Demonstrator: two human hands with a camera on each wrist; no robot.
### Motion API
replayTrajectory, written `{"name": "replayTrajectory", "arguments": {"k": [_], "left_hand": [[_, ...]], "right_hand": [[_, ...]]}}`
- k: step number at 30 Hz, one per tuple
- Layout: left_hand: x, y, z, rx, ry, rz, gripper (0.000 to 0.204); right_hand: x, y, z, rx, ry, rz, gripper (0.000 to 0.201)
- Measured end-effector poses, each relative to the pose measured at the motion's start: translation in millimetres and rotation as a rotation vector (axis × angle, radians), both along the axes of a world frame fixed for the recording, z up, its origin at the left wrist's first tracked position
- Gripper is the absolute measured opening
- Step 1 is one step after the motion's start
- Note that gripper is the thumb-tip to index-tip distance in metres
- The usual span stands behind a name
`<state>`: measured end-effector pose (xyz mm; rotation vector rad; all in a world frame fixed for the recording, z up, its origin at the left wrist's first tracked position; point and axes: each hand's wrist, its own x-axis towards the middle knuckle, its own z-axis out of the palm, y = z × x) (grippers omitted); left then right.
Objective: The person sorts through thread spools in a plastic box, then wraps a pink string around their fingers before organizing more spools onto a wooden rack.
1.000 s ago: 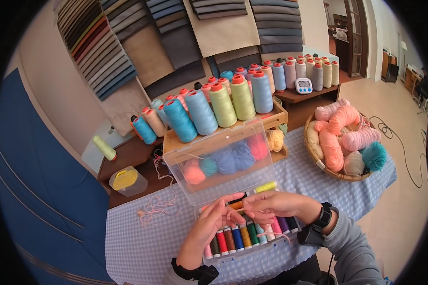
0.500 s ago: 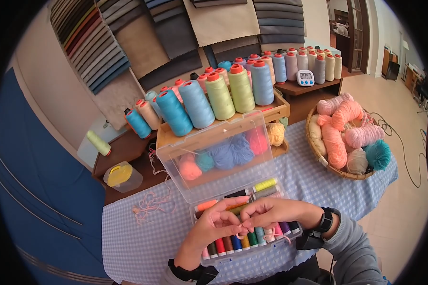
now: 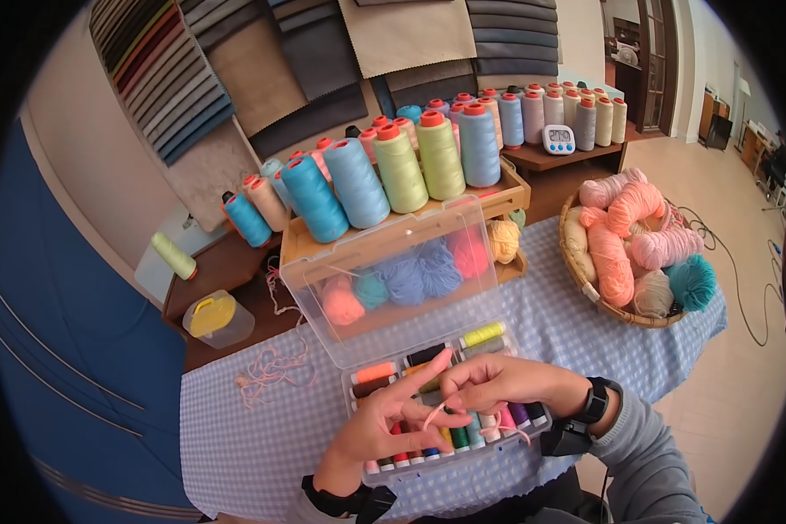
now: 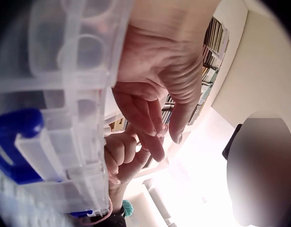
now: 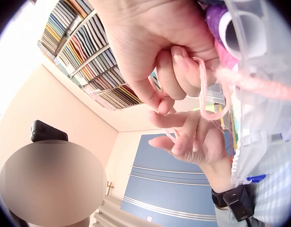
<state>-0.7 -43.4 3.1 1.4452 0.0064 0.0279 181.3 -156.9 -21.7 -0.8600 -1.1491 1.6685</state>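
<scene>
A strand of pink yarn runs between the two hands over a clear box of thread spools. My left hand has its index finger extended and its fingers apart, with the yarn passing round them. Opposite it, my right hand pinches the yarn between thumb and index finger, its other fingers curled in. The right wrist view shows a slack loop of the pink yarn hanging from those curled fingers. Beneath the hands lie rows of colored spools, partly hidden, such as an orange spool.
The box's clear lid stands raised behind it. Further back, a wooden rack bears large thread cones. A wicker basket of yarn skeins sits at the right. Loose yarn and a yellow-lidded tub are at the left.
The left fingers, close together at the yarn half a second ago, have spread, with the index finger raised. The right hand keeps its pinch. The head view has shifted slightly.
</scene>
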Motion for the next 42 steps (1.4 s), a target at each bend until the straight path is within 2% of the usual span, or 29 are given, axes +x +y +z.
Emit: {"name": "replayTrajectory", "arguments": {"k": [2, 5, 7, 10, 13, 17, 20, 22, 26, 29, 31, 34, 35, 37, 40, 42], "left_hand": [[-0.1, 0.9, -2.0, 0.054, 0.011, 0.022, 0.080], [1.7, 2.9, -9.1, 0.065, -0.095, -0.045, 0.074], [4.2, -1.8, -6.8, -0.028, -0.142, -0.022, 0.070], [1.1, 4.0, -16.8, 0.025, -0.120, 0.005, 0.073], [0.5, -0.2, -7.8, 0.062, -0.116, 0.015, 0.072], [-2.3, -2.8, -4.9, 0.046, -0.060, 0.039, 0.073], [-2.7, -2.9, -3.7, 0.137, -0.068, 0.047, 0.072], [-1.2, -3.4, -6.0, 0.314, -0.197, 0.085, 0.066], [-3.2, -3.3, -5.1, 0.290, -0.157, 0.060, 0.061], [0.2, -7.2, -4.4, 0.288, -0.221, 0.084, 0.058], [1.8, -7.2, -6.2, 0.375, -0.293, 0.086, 0.057], [2.7, -5.8, -7.3, 0.438, -0.317, 0.084, 0.059], [1.2, -5.2, -7.2, 0.438, -0.317, 0.084, 0.059], [-3.1, -4.1, -6.0, 0.253, -0.131, 0.082, 0.063], [-2.4, -7.7, 0.4, 0.117, -0.057, 0.110, 0.067], [0.2, -8.0, -5.4, 0.206, -0.139, 0.112, 0.067]], "right_hand": [[-0.1, -0.5, -0.5, 0.019, 0.010, 0.006, 0.019], [-0.5, -2.5, 0.9, -0.007, 0.013, -0.011, 0.018], [0.7, -2.0, -2.3, 0.001, 0.040, 0.002, 0.017], [2.1, -1.1, -1.9, 0.042, 0.027, 0.050, 0.016], [-1.0, -3.9, 7.5, 0.041, 0.005, 0.026, 0.016], [2.7, -2.1, -1.2, 0.045, 0.051, 0.065, 0.015], [2.4, -2.7, -4.4, -0.001, 0.095, 0.044, 0.013], [2.0, -2.9, -4.5, 0.027, 0.107, 0.011, 0.013], [0.3, -4.8, 1.4, 0.016, 0.139, -0.043, 0.016], [0.6, -4.5, 1.5, 0.061, 0.171, -0.049, 0.027], [2.7, -2.6, -2.9, 0.070, 0.181, -0.021, 0.037], [-0.5, -5.1, 4.8, 0.050, 0.180, -0.063, 0.027], [-0.2, -4.9, 2.7, 0.050, 0.180, -0.062, 0.027], [1.2, -4.2, -4.6, 0.061, 0.152, -0.065, 0.016], [1.0, -2.2, -7.5, 0.100, 0.149, -0.029, 0.014], [1.5, -5.7, 2.0, 0.096, 0.110, -0.017, 0.014]]}}
